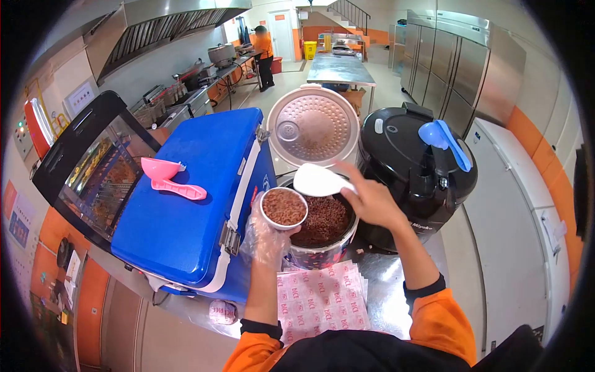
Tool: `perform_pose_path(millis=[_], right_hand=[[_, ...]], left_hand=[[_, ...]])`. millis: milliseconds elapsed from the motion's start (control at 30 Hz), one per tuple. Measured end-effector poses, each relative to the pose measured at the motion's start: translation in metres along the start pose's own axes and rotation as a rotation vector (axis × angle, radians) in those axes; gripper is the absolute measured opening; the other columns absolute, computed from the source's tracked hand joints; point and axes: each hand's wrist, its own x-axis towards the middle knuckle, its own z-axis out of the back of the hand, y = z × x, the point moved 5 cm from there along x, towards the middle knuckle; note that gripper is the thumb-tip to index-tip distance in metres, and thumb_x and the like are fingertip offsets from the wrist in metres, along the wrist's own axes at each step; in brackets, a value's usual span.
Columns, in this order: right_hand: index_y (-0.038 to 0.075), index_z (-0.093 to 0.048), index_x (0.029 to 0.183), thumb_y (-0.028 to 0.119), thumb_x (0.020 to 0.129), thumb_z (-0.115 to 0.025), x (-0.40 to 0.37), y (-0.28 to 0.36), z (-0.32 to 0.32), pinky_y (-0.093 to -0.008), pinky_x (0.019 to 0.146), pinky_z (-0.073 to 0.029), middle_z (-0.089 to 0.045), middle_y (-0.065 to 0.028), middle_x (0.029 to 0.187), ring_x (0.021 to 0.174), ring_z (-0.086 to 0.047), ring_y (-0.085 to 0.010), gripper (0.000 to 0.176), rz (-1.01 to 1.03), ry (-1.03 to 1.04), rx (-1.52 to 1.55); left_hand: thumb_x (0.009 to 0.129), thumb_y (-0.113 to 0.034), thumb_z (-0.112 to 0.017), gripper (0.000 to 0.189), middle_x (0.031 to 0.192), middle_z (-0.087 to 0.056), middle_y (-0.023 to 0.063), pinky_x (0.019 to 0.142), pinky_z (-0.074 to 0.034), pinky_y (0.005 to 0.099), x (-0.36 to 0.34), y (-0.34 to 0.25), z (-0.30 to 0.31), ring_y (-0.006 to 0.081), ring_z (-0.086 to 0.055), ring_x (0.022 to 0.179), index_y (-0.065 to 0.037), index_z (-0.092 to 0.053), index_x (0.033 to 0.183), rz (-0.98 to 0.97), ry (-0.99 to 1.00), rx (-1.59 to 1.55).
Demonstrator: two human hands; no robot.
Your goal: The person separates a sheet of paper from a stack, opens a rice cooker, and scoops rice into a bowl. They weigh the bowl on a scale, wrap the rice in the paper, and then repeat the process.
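My left hand (263, 234), in a clear plastic glove, holds a small round cup (265, 217) full of reddish-brown cooked rice (284, 207). My right hand (378, 203) grips the handle of a white rice paddle (319, 181), its blade just above and right of the cup. Below both hands stands a rice cooker (319, 255) with a patterned side, its dimpled lid (328, 111) raised behind. More of the same dark rice (316, 229) fills its pot. Stacked printed wrapping papers (322, 304) lie in front of the cooker.
A blue cooler box (186, 186) at left carries a pink scoop (176, 186). At right, a closed black rice cooker (396, 149) has a blue scoop (443, 139) on top. A wrapped bundle (222, 312) sits at the steel table's front edge. Another person (264, 56) stands far back.
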Motion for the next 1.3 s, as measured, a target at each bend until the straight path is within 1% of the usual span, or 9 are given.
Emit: perform_pose_path(millis=[133, 233, 367, 600, 767, 967, 1133, 1167, 1300], right_hand=[[0.015, -0.058, 0.106, 0.034, 0.085, -0.057, 0.024, -0.022, -0.035, -0.0478, 0.062, -0.050, -0.066, -0.0146, 0.079, 0.075, -0.065, -0.0354, 0.028, -0.017, 0.076, -0.311], [0.012, -0.060, 0.104, 0.030, 0.082, -0.061, 0.034, -0.034, -0.090, -0.0445, 0.059, -0.050, -0.067, -0.0140, 0.077, 0.071, -0.066, -0.0316, 0.029, 0.123, 0.144, -0.431], [0.013, -0.060, 0.102, 0.031, 0.081, -0.063, 0.039, -0.042, -0.135, -0.0438, 0.055, -0.049, -0.066, -0.0131, 0.074, 0.066, -0.066, -0.0310, 0.028, 0.240, 0.221, -0.428], [0.017, -0.063, 0.107, 0.034, 0.080, -0.064, 0.032, -0.021, -0.147, -0.0441, 0.063, -0.051, -0.067, -0.0149, 0.079, 0.073, -0.066, -0.0326, 0.032, 0.206, 0.454, -0.299], [0.019, -0.063, 0.109, 0.037, 0.081, -0.063, 0.025, -0.038, -0.152, -0.0428, 0.078, -0.050, -0.068, -0.0136, 0.091, 0.089, -0.064, -0.0337, 0.033, 0.167, 0.505, -0.113], [0.012, -0.065, 0.106, 0.034, 0.081, -0.066, 0.022, -0.056, -0.117, -0.0382, 0.082, -0.048, -0.068, -0.0121, 0.099, 0.095, -0.064, -0.0301, 0.033, 0.003, 0.404, 0.096], [0.015, -0.065, 0.107, 0.041, 0.082, -0.062, 0.010, -0.076, -0.086, -0.0413, 0.082, -0.048, -0.068, -0.0137, 0.098, 0.096, -0.063, -0.0335, 0.036, -0.092, 0.142, 0.114], [0.015, -0.064, 0.107, 0.040, 0.082, -0.062, 0.007, -0.073, -0.075, -0.0424, 0.081, -0.049, -0.067, -0.0152, 0.098, 0.093, -0.063, -0.0354, 0.035, -0.104, 0.081, 0.103], [0.016, -0.060, 0.113, 0.035, 0.084, -0.061, -0.004, -0.040, -0.038, -0.0453, 0.070, -0.050, -0.066, -0.0174, 0.094, 0.085, -0.064, -0.0369, 0.035, -0.141, -0.028, -0.062]], left_hand=[[0.049, 0.011, -0.078, 0.084, 0.112, -0.059, 0.0111, 0.084, -0.053, 0.0385, -0.039, -0.002, 0.027, 0.0224, -0.060, 0.103, -0.001, -0.040, 0.123, -0.659, 0.010, 0.762], [0.090, -0.040, -0.045, 0.040, 0.109, -0.062, 0.0100, 0.077, -0.056, 0.0453, -0.048, 0.022, 0.072, 0.0264, -0.063, 0.097, -0.008, -0.054, 0.114, -0.488, 0.056, 0.329], [0.091, -0.038, -0.044, 0.039, 0.108, -0.062, 0.0101, 0.075, -0.057, 0.0452, -0.068, 0.048, 0.118, 0.0265, -0.062, 0.097, -0.007, -0.054, 0.113, -0.451, -0.128, 0.397], [0.045, 0.003, -0.082, 0.083, 0.106, -0.059, 0.0110, 0.086, -0.049, 0.0344, -0.076, 0.051, 0.104, 0.0236, -0.060, 0.099, 0.000, -0.044, 0.118, -0.191, -0.169, 0.191], [0.043, 0.001, -0.085, 0.091, 0.109, -0.058, 0.0114, 0.088, -0.049, 0.0360, -0.080, 0.046, 0.095, 0.0242, -0.059, 0.102, 0.000, -0.040, 0.122, -0.204, -0.130, 0.152], [0.044, 0.005, -0.084, 0.089, 0.111, -0.058, 0.0127, 0.088, -0.049, 0.0368, -0.074, 0.026, 0.097, 0.0245, -0.059, 0.103, 0.001, -0.041, 0.122, -0.616, -0.167, 0.817], [0.083, -0.032, -0.064, 0.049, 0.113, -0.058, 0.0129, 0.079, -0.053, 0.0438, -0.052, 0.015, 0.051, 0.0267, -0.061, 0.101, -0.005, -0.047, 0.120, -0.009, 0.036, -0.163], [0.091, -0.053, -0.042, 0.052, 0.110, -0.060, 0.0128, 0.072, -0.055, 0.0461, -0.050, 0.012, 0.041, 0.0289, -0.062, 0.098, -0.009, -0.051, 0.117, -0.141, -0.040, 0.084], [0.093, -0.054, -0.037, 0.050, 0.110, -0.060, 0.0132, 0.068, -0.056, 0.0447, -0.001, 0.026, 0.027, 0.0295, -0.062, 0.095, -0.012, -0.051, 0.116, 0.004, -0.003, 0.149]])
